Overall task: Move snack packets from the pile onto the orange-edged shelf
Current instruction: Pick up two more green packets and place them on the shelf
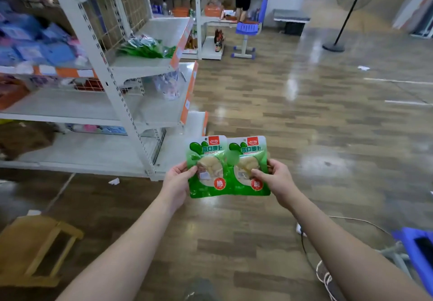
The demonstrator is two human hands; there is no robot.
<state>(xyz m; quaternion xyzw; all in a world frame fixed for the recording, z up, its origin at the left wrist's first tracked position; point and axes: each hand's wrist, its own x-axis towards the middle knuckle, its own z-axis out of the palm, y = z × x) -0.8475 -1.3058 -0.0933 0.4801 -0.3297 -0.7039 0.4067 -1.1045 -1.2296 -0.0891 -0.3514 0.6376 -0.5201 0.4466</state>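
Two green snack packets are held side by side in front of me, upright, labels facing me. My left hand [179, 179] pinches the left packet [207, 167] at its left edge, thumb on the front. My right hand [275, 179] pinches the right packet [249, 165] at its right side, thumb on the front. The packets' inner edges overlap slightly. The orange-edged shelf [180, 43] stands up and to the left, with several green packets [145, 49] lying on it.
The white shelving unit [112, 90] has lower orange-edged shelves, one holding a clear packet [167, 85]. A wooden stool [35, 247] lies at lower left. A blue chair [248, 29], a person behind it, a floor fan [344, 12] and cables [311, 249] share the wooden floor.
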